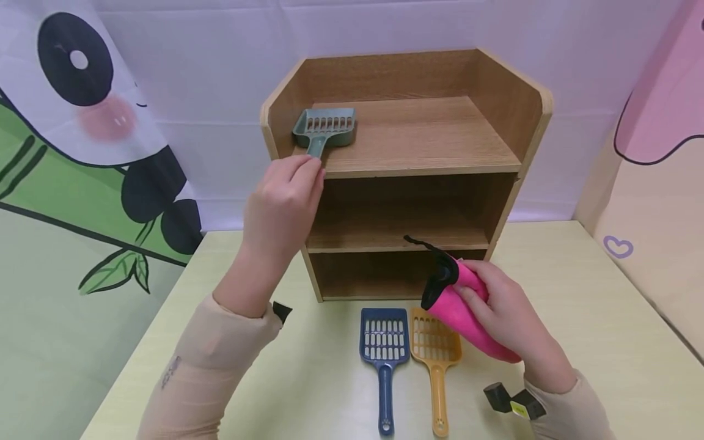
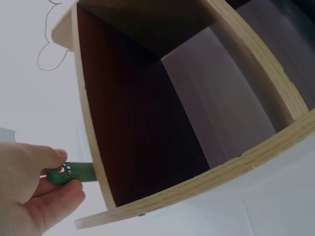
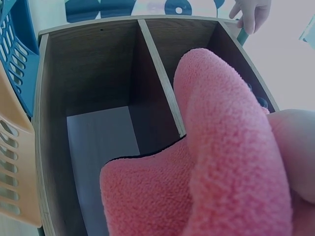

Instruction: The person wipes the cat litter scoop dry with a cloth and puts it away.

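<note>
My left hand (image 1: 283, 205) pinches the handle end of a grey-green litter scoop (image 1: 317, 146), whose slotted head lies on the left of the wooden shelf unit's (image 1: 423, 134) top. From the left wrist view, thumb and fingers close on the green handle (image 2: 81, 171), which sticks out past the shelf edge. A folded bright pink fuzzy cloth (image 1: 467, 321) with black edging is gripped by my right hand (image 1: 508, 308), in front of the lower shelves. Close up in the right wrist view, the pink cloth (image 3: 226, 147) covers much of the scene.
On the table (image 1: 308, 373), a blue litter scoop (image 1: 385, 391) and a yellow-orange litter scoop (image 1: 438, 391) lie side by side before the unit, handles toward me. The unit has raised sides and back around its top, with two open compartments below. A printed cloth backdrop (image 1: 385, 30) hangs behind.
</note>
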A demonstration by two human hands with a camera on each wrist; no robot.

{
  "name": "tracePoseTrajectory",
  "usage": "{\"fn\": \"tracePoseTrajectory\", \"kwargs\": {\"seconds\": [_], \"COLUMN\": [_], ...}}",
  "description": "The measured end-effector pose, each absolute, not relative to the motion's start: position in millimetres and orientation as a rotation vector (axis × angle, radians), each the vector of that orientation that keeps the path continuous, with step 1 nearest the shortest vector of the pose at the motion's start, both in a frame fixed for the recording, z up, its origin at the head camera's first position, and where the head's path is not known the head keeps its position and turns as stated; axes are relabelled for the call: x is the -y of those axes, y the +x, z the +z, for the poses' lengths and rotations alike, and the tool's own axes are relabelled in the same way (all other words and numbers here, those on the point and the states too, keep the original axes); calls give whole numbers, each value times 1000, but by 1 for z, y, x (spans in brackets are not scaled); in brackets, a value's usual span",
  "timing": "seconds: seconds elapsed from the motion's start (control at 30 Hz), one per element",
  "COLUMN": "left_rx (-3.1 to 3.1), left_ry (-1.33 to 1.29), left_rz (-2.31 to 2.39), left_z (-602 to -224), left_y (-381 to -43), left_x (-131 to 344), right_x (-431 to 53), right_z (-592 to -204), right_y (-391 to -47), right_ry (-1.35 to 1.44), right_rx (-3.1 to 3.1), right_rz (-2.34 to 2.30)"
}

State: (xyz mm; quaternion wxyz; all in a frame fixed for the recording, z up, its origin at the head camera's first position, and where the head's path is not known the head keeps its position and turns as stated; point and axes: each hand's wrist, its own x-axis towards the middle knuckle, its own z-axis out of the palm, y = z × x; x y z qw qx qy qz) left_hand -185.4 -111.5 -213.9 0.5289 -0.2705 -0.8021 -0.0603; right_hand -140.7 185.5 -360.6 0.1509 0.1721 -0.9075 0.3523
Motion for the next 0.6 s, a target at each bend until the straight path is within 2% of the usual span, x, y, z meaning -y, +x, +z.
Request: {"fn": "tracePoseTrajectory", "kwargs": {"seconds": [0.6], "left_rx": [2052], "left_ry": [-563], "left_rz": [-117], "left_z": [-203], "left_y": [-208], "left_x": [104], "right_x": [-188], "right_z": [-359], "right_y": [-141], "right_ry": [506], "right_rx": [2616], "right_rz": [1030]}}
